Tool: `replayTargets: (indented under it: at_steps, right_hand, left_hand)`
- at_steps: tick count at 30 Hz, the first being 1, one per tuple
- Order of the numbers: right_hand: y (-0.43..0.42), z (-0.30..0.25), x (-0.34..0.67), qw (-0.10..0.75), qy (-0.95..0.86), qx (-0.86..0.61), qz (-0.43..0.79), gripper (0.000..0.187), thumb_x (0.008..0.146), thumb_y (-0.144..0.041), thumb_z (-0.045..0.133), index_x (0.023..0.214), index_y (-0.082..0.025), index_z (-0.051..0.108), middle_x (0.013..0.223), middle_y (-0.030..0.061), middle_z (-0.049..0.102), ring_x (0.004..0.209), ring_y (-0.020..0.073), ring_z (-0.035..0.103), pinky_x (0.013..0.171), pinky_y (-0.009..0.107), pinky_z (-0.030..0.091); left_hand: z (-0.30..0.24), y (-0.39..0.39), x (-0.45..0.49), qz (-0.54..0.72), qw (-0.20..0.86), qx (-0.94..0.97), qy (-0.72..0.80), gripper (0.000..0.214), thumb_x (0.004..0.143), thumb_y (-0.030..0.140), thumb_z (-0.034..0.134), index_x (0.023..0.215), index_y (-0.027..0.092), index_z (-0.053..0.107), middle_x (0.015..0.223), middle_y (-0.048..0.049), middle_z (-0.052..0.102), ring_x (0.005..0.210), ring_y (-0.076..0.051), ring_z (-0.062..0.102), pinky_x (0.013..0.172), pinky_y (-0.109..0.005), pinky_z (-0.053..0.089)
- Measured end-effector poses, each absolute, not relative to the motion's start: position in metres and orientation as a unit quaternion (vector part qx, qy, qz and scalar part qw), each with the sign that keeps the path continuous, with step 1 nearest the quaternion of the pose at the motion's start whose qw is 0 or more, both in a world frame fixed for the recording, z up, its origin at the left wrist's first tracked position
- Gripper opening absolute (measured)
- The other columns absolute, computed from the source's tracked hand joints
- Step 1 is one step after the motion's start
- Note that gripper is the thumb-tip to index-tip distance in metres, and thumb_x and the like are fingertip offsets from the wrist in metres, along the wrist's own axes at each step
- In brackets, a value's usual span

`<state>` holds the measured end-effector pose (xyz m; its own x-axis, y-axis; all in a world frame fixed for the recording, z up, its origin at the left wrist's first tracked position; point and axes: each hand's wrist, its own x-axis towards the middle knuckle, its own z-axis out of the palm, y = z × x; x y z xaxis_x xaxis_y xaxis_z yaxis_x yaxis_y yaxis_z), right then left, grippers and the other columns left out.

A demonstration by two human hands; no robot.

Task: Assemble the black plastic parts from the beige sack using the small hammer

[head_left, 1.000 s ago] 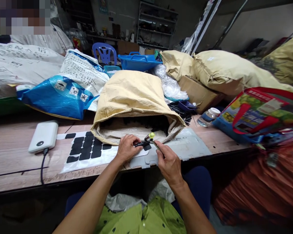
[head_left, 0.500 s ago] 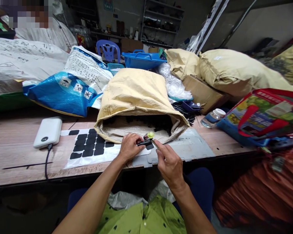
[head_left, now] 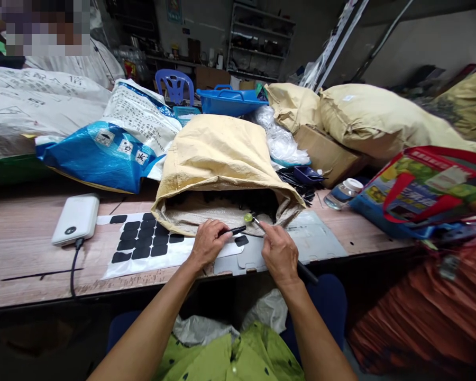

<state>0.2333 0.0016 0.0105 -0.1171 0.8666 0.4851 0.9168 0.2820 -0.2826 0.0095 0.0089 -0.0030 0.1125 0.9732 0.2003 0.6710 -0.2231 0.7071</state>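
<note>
My left hand [head_left: 209,242] is closed around a slim black rod [head_left: 238,230], which points right in front of the sack's mouth. My right hand [head_left: 280,253] grips a tool with a dark handle [head_left: 307,272] sticking out behind the palm and a thin metal shaft [head_left: 256,219] in front. By the shaft's tip is a small yellow-green round piece [head_left: 248,217]; whether it is fixed to the tool I cannot tell. The tan woven sack [head_left: 218,153] lies with its mouth toward me, dark pieces [head_left: 241,200] inside. Beneath my hands is a grey sheet [head_left: 317,238].
A white sheet of black rounded stickers [head_left: 143,238] lies to the left, beside a white power bank [head_left: 77,219] with a cable. To the right stand a lidded clear jar [head_left: 343,194] and a colourful bag [head_left: 424,185]. A blue-and-white sack [head_left: 115,140] lies behind.
My right hand has moved slightly right, away from the left, and the metal tip has parted from the black rod. The tool's dark handle now shows behind my palm.
</note>
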Motion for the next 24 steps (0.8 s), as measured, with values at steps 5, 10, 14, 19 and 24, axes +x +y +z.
replayTargets:
  at_steps: [5,10,14,19,24]
  right_hand:
    - [0.001,-0.003,0.23,0.269,-0.749,-0.601,-0.072,0.044,0.089,-0.006,0.051,0.122,-0.024,0.073,0.102,0.0088,0.065,0.091,0.0242,0.054,0.079,0.035,0.041]
    - [-0.007,0.007,0.217,0.288,-0.736,-0.61,-0.05,0.035,0.091,-0.018,0.06,0.123,-0.025,0.072,0.11,0.0094,0.067,0.105,0.0292,0.053,0.085,0.04,0.04]
    - [-0.003,0.015,0.2,0.338,-0.734,-0.583,0.079,0.037,0.093,-0.029,0.062,0.129,-0.022,0.068,0.098,0.0067,0.073,0.096,0.0253,0.06,0.086,0.038,0.042]
    - [0.005,0.014,0.187,0.364,-0.704,-0.579,0.19,0.02,0.095,-0.033,0.059,0.099,-0.023,0.076,0.09,0.0046,0.075,0.087,0.0227,0.063,0.083,0.035,0.044]
    - [0.005,0.013,0.184,0.375,-0.717,-0.546,0.217,0.018,0.093,-0.026,0.059,0.094,-0.025,0.077,0.093,0.0046,0.076,0.096,0.0246,0.064,0.088,0.037,0.045]
  left_hand:
    - [-0.003,0.011,0.006,0.342,0.249,0.705,0.569,0.036,0.101,0.037,0.043,0.075,0.022,0.064,0.086,-0.0033,0.069,0.091,-0.023,0.06,0.085,-0.035,0.041]
    - [-0.003,0.012,0.007,0.315,0.239,0.712,0.58,0.042,0.103,0.038,0.036,0.07,0.022,0.056,0.083,-0.0033,0.067,0.09,-0.023,0.058,0.084,-0.036,0.039]
    - [-0.002,0.01,0.007,0.297,0.234,0.725,0.575,0.043,0.104,0.039,0.035,0.074,0.022,0.06,0.085,-0.0027,0.069,0.09,-0.022,0.056,0.085,-0.037,0.035]
    - [0.0,0.007,0.006,0.268,0.234,0.764,0.538,0.043,0.103,0.041,0.04,0.074,0.021,0.064,0.082,-0.0017,0.07,0.088,-0.022,0.054,0.085,-0.037,0.031]
    - [-0.003,0.007,0.006,0.316,0.248,0.753,0.522,0.039,0.097,0.049,0.054,0.076,0.02,0.069,0.074,-0.001,0.068,0.081,-0.02,0.055,0.083,-0.035,0.031]
